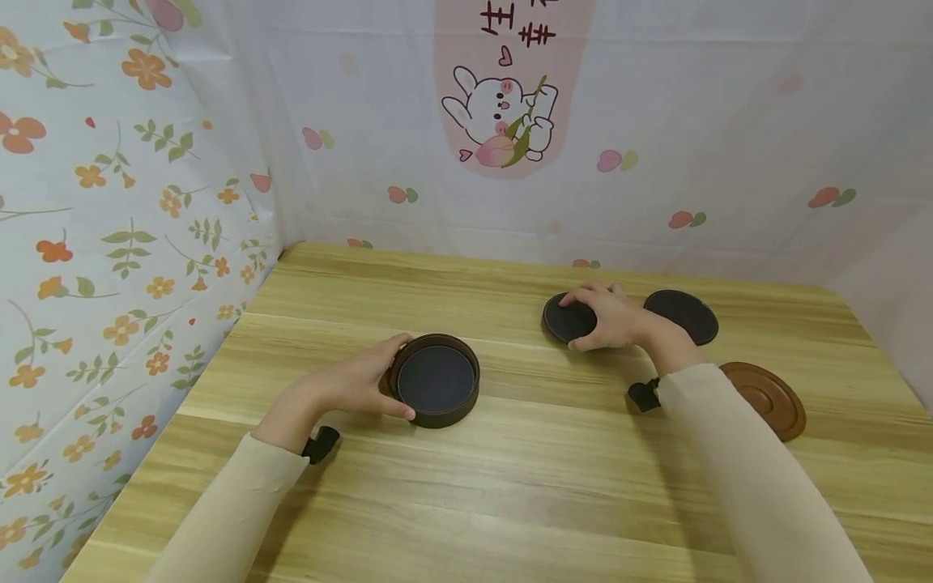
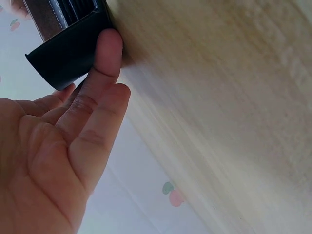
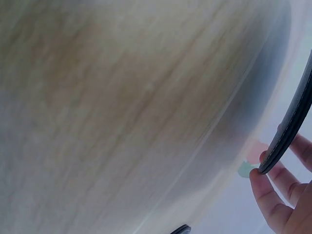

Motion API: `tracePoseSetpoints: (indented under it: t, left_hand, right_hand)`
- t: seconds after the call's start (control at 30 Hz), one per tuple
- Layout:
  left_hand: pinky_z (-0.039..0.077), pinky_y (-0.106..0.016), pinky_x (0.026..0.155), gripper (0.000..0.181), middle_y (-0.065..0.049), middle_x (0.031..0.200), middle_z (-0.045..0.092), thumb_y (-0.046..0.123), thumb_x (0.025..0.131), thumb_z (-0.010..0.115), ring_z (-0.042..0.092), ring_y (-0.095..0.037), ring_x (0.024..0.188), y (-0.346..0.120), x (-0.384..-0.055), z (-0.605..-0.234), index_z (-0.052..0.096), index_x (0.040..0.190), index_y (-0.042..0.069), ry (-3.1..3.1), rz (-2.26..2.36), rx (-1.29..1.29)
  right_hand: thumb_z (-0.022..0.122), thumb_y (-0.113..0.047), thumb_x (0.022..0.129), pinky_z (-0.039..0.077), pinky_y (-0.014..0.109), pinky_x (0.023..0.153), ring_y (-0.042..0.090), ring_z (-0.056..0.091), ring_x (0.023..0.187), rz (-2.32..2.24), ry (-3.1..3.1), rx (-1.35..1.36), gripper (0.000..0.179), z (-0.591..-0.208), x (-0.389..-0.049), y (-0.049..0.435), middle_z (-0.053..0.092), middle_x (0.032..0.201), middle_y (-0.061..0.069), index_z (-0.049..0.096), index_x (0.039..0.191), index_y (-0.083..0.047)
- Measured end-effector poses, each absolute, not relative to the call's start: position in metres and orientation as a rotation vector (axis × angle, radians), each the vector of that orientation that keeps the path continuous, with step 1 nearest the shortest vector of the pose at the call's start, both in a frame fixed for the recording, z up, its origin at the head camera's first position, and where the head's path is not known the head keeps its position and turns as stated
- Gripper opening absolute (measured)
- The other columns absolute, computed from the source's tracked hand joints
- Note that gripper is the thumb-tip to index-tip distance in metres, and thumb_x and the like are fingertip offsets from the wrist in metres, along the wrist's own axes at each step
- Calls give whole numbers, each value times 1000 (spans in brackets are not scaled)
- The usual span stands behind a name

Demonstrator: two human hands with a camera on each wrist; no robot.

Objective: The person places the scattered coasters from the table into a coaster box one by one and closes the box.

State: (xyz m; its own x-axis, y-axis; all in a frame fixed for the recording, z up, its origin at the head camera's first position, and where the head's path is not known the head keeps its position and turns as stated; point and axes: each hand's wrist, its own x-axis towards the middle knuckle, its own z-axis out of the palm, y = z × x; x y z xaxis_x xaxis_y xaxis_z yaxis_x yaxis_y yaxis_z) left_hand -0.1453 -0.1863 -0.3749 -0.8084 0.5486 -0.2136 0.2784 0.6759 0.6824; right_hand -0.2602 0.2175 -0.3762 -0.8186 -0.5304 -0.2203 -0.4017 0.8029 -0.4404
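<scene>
Head view: a wood-grain table [image 1: 481, 494] fills the lower part of the frame, with a flowery cloth [image 1: 138, 243] on the left and a bunny-print cloth [image 1: 350, 186] across the top.
Left hand: the left hand [image 1: 357, 380] sits just left of centre, thumb and fingers spread fairly wide around the near-left side of the round holder, fingertips touching its wall.
Round holder: the dark holder [image 1: 472, 389] stands on the table around mid-frame, with a brownish inside wall and a flat black disc [image 1: 437, 379] lying in it.
Right hand: the right hand [image 1: 608, 316], right of centre, has a narrow pinch on a round black coaster [image 1: 564, 320], thumb on the near edge.
Spare coaster: another black coaster [image 1: 681, 316] lies flat just right of that hand.
Brown piece: a brown round piece [image 1: 761, 397] with a raised ring lies at the right, partly behind the right sleeve [image 1: 736, 453].
Left wrist cam: the holder's dark outer wall is upper left, fingertip against it.
Right wrist cam: the pinched coaster shows edge-on at the right, against pale cloth.
</scene>
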Motion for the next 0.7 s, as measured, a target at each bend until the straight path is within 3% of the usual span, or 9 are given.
tracePoseSetpoints:
  t: [0.23, 0.7]
  left_hand:
    - [43, -50, 107, 100, -13, 142, 49, 38, 76, 87, 52, -27, 128, -186, -146, -375, 28, 150, 6, 2489, 920, 651]
    - [43, -49, 107, 100, -13, 141, 50, 40, 76, 86, 52, -27, 127, -188, -147, -377, 29, 150, 6, 2478, 943, 669]
  right_hand:
    - [77, -34, 84, 32, 76, 99, 53, 16, 139, -512, 2660, -708, 67, -377, -254, 212, 22, 158, 25, 49, 142, -17]
    - [79, -31, 80, 36, 71, 100, 50, 20, 138, -526, 2667, -776, 66, -374, -243, 194, 26, 159, 22, 52, 139, -18]
